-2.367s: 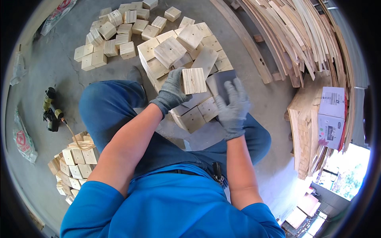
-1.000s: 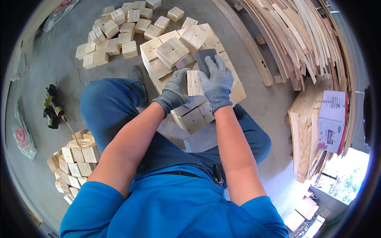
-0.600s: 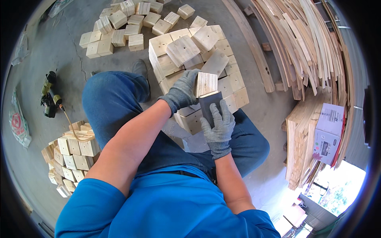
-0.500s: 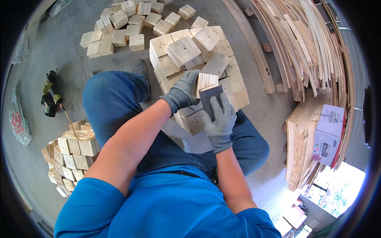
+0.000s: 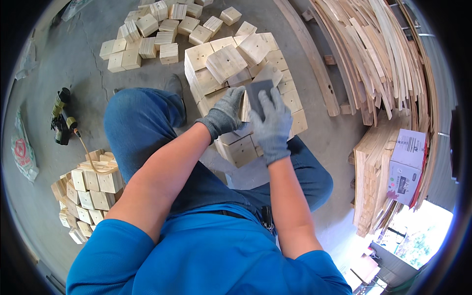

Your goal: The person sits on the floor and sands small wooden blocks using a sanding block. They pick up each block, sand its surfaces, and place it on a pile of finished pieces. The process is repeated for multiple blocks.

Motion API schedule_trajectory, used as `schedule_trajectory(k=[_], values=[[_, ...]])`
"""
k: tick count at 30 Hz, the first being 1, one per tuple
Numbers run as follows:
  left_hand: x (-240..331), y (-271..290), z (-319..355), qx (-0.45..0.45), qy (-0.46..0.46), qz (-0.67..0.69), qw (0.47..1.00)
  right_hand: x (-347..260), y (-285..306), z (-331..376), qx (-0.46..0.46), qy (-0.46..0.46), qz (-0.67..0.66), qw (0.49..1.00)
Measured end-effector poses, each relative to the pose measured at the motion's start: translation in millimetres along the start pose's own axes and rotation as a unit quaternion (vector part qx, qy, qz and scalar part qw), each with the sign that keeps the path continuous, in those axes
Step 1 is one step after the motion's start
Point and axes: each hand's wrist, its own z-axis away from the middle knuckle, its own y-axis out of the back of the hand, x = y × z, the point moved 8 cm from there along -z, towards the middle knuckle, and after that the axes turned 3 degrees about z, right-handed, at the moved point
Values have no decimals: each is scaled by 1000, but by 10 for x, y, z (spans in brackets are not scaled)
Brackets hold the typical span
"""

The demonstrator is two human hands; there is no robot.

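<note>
Your left hand (image 5: pixel 225 114), in a grey glove, is closed around a wooden block (image 5: pixel 244 105), holding it on edge just above your lap. Your right hand (image 5: pixel 270 123), also gloved, presses a dark grey sanding pad (image 5: pixel 256 94) flat against the block's face, fingers spread over the pad and curled at its edge. The block sits between your two hands, directly in front of a stack of wooden blocks (image 5: pixel 231 61) that rises from the concrete floor (image 5: pixel 73 64) just beyond your knees; more blocks of that stack lie beneath your hands. A scattered group of loose blocks (image 5: pixel 147 37) lies farther off on the floor, to the upper left. A second pile of blocks (image 5: pixel 88 189) stands at your left side, near a dark power tool (image 5: pixel 61 123) with a hose. To your right, long wooden slats (image 5: pixel 373 54) lean in a bundle, and a cardboard box (image 5: pixel 407 164) rests on stacked boards (image 5: pixel 371 191). Your blue trousers (image 5: pixel 142 123) fill the centre
</note>
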Motion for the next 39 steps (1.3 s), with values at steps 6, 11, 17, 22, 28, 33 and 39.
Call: schedule_trajectory(k=[6, 11, 17, 22, 28, 33, 39], values=[[-30, -5, -17, -20, 11, 28, 999, -173, 159, 836, -15, 45, 6, 999], [22, -21, -23, -25, 3, 12, 1000, -130, 149, 780, 3, 60, 1, 998], [-172, -17, 9, 38, -22, -28, 999, -94, -114, -331, 24, 28, 30, 999], [-3, -44, -18, 5, -28, 14, 999, 116, -246, -720, -17, -21, 25, 999], [-115, -53, 23, 10, -1, -4, 1000, 12, -48, 79, 27, 13, 4, 1000], [12, -15, -21, -18, 0, -2, 1000, -21, 127, 880, 3, 44, 1, 999], [-64, -60, -21, -14, 16, -14, 1000, 68, 150, 790, 24, 47, -7, 999]])
